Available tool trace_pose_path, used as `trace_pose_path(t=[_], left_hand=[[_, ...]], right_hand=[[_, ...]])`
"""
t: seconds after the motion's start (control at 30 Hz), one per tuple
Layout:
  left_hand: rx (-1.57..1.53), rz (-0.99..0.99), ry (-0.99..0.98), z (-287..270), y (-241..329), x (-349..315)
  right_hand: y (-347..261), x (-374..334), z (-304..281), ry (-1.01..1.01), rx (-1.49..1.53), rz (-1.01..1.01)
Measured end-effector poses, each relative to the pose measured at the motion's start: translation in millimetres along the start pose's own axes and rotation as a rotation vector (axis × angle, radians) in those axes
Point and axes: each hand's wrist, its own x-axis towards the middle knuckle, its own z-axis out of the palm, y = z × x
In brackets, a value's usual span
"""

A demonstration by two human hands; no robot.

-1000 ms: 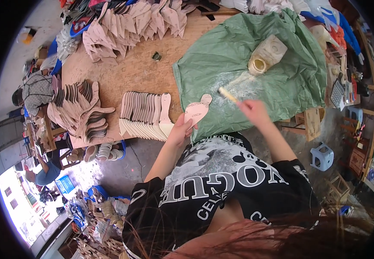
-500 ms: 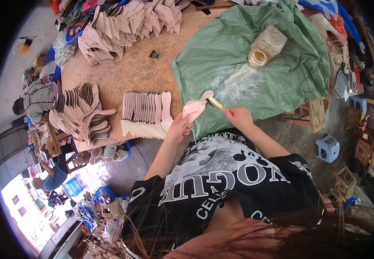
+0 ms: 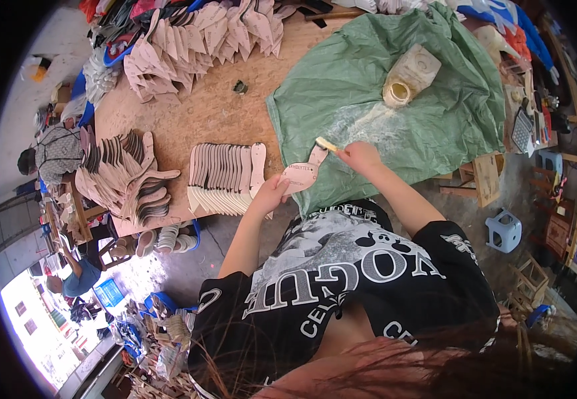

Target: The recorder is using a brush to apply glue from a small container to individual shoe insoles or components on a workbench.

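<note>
My left hand [image 3: 272, 194] is closed on the wide end of a pinkish shoe insole [image 3: 301, 174] with printing on it, held over the near left edge of a green sheet. A small brush [image 3: 326, 144] with a pale yellow handle is gripped in my right hand [image 3: 360, 158]. Its head is at the narrow heel end of the insole, and dark bristles show there. Just left of my left hand, a neat overlapping row of insoles [image 3: 223, 169] lies on the wooden table [image 3: 212, 110].
A cut-open whitish plastic jug [image 3: 423, 65] lies on the green sheet [image 3: 315, 86], with pale residue before its mouth. Fanned insole piles [image 3: 119, 171] stand at left, more insoles [image 3: 188, 40] at the back. A blue stool [image 3: 504, 231] is on the floor at right. Other people work at far left.
My right hand has moved slightly up and the brush has shifted toward the tip of the heel end. The insole has turned a little in my left hand.
</note>
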Motion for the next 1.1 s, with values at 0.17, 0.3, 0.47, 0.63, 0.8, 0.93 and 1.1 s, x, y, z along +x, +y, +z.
trace_pose_path(t=[0.17,0.3,0.47,0.63,0.8,0.93,1.1], left_hand=[[0.133,0.072,0.063,2,4,-13],[0.209,0.067,0.054,0,21,-27],[0.209,0.059,-0.026,6,34,-32],[0.232,0.055,0.030,12,28,-27],[0.254,0.117,0.114,14,4,-10],[0.502,0.158,0.344,14,14,-21],[0.615,0.052,0.484,24,49,-28]], right_hand=[[-26,-43,-17,-0.182,0.263,-0.146],[-42,-69,-18,-0.159,0.351,-0.147],[-66,-90,-12,-0.011,0.289,-0.276],[-49,-80,-19,0.076,0.136,-0.129],[29,-64,-47,0.179,0.109,0.135],[87,-49,-100,0.230,0.126,0.342],[123,-3,-144,0.166,0.102,0.592]])
